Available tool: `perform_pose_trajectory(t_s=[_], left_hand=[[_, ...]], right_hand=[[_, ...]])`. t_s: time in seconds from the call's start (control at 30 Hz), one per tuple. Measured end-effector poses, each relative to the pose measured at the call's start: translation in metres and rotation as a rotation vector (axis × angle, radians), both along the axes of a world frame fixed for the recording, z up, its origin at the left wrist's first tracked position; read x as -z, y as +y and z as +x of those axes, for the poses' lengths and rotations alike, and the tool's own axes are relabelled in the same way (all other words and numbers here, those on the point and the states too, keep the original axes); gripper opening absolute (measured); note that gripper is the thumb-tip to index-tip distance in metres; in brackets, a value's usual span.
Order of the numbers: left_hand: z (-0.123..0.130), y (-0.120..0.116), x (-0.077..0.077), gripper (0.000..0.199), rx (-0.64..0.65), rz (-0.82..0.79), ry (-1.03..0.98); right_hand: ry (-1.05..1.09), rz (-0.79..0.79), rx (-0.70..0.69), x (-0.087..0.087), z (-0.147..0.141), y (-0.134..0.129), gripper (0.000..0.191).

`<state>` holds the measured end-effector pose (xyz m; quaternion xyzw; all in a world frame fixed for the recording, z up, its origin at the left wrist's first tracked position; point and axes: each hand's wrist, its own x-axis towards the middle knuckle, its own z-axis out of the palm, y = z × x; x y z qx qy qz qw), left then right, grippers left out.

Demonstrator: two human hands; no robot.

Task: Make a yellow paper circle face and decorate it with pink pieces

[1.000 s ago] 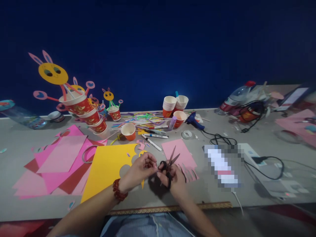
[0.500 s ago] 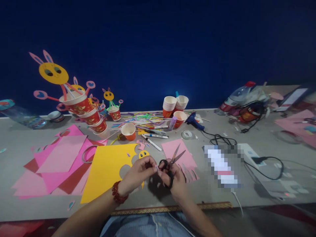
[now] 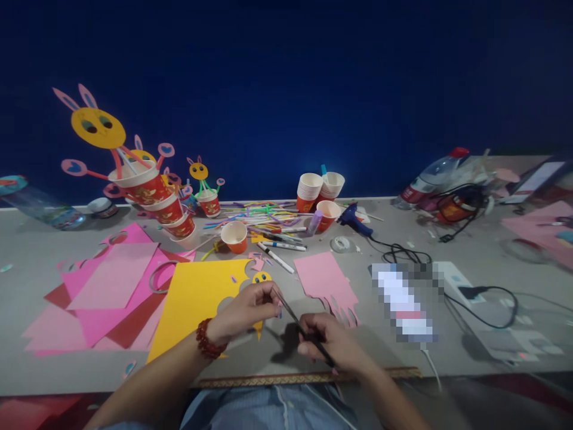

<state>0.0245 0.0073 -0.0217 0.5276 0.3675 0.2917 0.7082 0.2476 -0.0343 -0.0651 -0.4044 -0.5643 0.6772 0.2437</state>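
Observation:
My right hand grips black-handled scissors, their blades pointing up and left to my left hand. The fingers of my left hand are pinched together; a tiny bluish bit shows at the fingertips, too small to make out fully. Just behind that hand lies a small yellow face cutout with eyes. A yellow sheet with round holes cut from it is partly under my left forearm. Beyond my right hand rests a pink sheet with its near edge cut into strips.
Stacked cups with a rabbit figure rise at the left, behind pink sheets. Straws and markers, cups and a blue glue gun with its cable are at the back. A blurred phone lies at the right.
The scissors have swung from pointing up and right to pointing left, blades now by my left fingertips. My right hand has moved slightly right and down; my left hand has shifted slightly left.

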Motion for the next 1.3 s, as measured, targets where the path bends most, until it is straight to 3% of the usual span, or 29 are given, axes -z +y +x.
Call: perform_pose_trajectory(t_s=[0.23,0.4,1.0,1.17,1.3], left_hand=[[-0.001,0.002,-0.004,0.017,0.053,0.031,0.051],[-0.003,0.002,-0.004,0.019,0.066,-0.009,0.050],[-0.005,0.007,-0.003,0.022,0.113,-0.109,0.026],[-0.004,0.005,0.001,0.023,0.058,-0.104,0.002],[-0.001,0.001,0.007,0.020,-0.084,-0.055,-0.066]], right_hand=[[-0.039,-0.040,0.001,-0.011,0.001,0.004,0.059],[-0.067,-0.023,0.000,-0.007,0.002,0.006,0.060],[-0.230,0.146,-0.065,-0.009,0.007,0.016,0.059],[-0.169,0.048,0.012,-0.005,0.004,0.013,0.060],[-0.026,-0.001,0.185,-0.006,-0.010,0.008,0.045]])
